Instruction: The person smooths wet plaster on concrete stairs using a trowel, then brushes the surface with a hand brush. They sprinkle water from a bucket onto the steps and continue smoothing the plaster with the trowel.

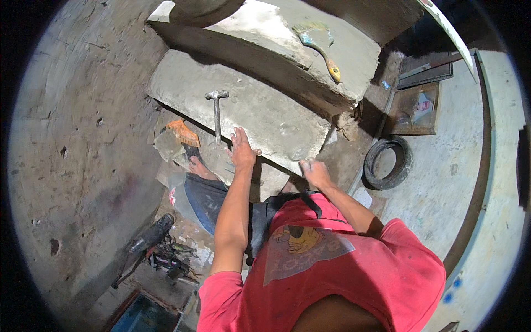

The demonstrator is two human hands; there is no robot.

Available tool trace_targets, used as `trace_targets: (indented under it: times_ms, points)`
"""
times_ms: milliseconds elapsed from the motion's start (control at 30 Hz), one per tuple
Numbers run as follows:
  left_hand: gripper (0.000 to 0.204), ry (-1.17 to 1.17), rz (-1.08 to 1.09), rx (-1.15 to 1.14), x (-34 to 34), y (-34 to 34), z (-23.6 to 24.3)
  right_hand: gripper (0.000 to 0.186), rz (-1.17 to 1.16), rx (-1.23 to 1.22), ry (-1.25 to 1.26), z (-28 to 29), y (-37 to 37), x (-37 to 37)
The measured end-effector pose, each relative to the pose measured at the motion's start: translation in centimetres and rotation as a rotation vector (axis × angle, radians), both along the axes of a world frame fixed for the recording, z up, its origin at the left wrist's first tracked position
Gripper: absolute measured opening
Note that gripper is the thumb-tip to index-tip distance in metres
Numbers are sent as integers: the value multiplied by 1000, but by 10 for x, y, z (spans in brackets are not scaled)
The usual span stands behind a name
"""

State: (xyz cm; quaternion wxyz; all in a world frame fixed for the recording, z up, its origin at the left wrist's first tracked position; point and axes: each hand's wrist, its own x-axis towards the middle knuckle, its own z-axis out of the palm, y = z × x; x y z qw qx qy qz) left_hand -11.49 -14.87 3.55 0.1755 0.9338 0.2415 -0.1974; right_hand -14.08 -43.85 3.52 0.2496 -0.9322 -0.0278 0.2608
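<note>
Hard light bleaches part of the upper step (271, 29), with dark shadow below its edge; corners fall black, outer edges bow, the right hand (316, 174) looks slightly soft.

Over on the right I've got a black tyre (404, 161) lying at a pale panel (451, 160) — just above it, a brown framed picture (410, 115), with a dark flat slab (428, 76) beyond that. Along the left I see a rough, pitted wall (83, 144); toward the bottom, a dark jumble (172, 257) — I can't sort out each piece — near a blue-centred frame (145, 316).
</note>
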Motion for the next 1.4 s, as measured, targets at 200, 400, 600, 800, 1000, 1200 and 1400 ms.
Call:
trace_targets:
  times_ms: [200,400,600,800,1000,1200,1400]
  points:
    - [118,-14,-4,-3,0,1,2,55,-136,-302,-197,28,-68,5]
    - [105,-188,-105,44,-3,-34,-4,50,-144,-378,-353,32,-115,12]
    - [88,-402,-350,-326,35,-152,-15,51,-199,-333,-196,34,-85,5]
    - [82,-395,-424,-340,78,-209,-33,51,-310,-135,-146,19,-49,10]
    - [71,-578,-235,-484,80,-200,-48,46,-172,11,-189,31,-24,37]
    - [72,-895,261,-411,72,-13,13,42,198,111,-172,104,116,67]
    - [71,-762,294,-99,18,58,15,35,161,198,-285,78,86,66]
